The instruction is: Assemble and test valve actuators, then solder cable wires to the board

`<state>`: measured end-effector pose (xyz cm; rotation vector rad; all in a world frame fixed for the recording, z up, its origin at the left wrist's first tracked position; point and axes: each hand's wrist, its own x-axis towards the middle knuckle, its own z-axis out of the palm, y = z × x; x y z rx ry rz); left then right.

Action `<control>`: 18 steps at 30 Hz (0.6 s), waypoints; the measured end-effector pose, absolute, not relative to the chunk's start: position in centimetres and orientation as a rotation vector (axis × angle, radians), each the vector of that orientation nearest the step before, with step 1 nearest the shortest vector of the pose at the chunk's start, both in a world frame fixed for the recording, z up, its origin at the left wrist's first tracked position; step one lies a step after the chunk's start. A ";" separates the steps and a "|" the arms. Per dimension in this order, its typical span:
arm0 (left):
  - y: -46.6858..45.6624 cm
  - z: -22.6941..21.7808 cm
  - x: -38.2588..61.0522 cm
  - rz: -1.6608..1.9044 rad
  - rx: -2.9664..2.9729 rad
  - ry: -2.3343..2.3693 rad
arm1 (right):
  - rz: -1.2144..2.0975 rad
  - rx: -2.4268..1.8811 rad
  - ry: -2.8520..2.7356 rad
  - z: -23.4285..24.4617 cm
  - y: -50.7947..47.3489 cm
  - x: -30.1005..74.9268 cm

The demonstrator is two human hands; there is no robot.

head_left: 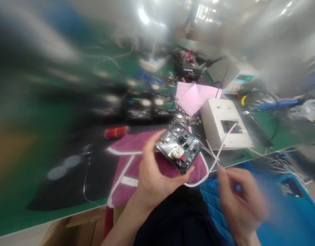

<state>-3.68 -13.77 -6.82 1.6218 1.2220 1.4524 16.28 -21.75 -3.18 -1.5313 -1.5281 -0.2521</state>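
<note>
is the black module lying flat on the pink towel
No, the left hand holds the black module above the pink towel, while the right hand pinches a white cable.

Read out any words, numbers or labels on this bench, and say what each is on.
Nothing can be read.
Black box: pale strip of lettering, too blurred.
White instrument: green display, too blurred.
Circuit module in the left hand: markings too small.
</note>
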 end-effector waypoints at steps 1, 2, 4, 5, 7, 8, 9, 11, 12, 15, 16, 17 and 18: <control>-13.8 -6.9 -3.7 1.448 1.614 1.224 | -0.251 -1.573 -1.651 -3.1 -21.0 16.7; -13.7 -6.9 -3.7 1.446 1.611 1.224 | -0.258 -1.618 -1.760 -3.0 -20.2 16.9; -13.7 -6.9 -3.7 1.451 1.616 1.223 | -0.308 -1.681 -1.891 -2.9 -19.0 16.8; -13.7 -6.9 -3.8 1.452 1.629 1.225 | -0.323 -1.709 -1.927 -2.9 -18.7 16.6; -13.7 -6.9 -3.8 1.447 1.658 1.233 | -0.315 -1.759 -1.972 -3.0 -18.4 16.1; -13.7 -6.9 -3.8 1.445 1.665 1.237 | -0.289 -1.767 -1.986 -3.0 -18.5 15.9; -13.7 -6.9 -3.8 1.443 1.664 1.240 | -0.235 -1.756 -1.997 -3.0 -18.6 15.9; -13.6 -7.0 -3.8 1.447 1.650 1.245 | -0.077 -1.667 -1.990 -2.4 -18.7 16.5; -13.6 -7.1 -3.8 1.450 1.639 1.251 | -0.011 -1.613 -1.962 -1.9 -18.6 17.2; -13.5 -7.5 -3.9 1.454 1.611 1.266 | -0.095 -1.586 -1.767 0.7 -16.8 20.7; -13.5 -7.6 -4.0 1.453 1.610 1.268 | -0.232 -1.624 -1.678 1.7 -15.6 22.3; -13.4 -7.7 -4.0 1.455 1.610 1.265 | -0.304 -1.678 -1.595 2.6 -14.0 23.9; -13.4 -7.8 -4.1 1.461 1.609 1.259 | -0.317 -1.708 -1.527 3.4 -12.2 25.6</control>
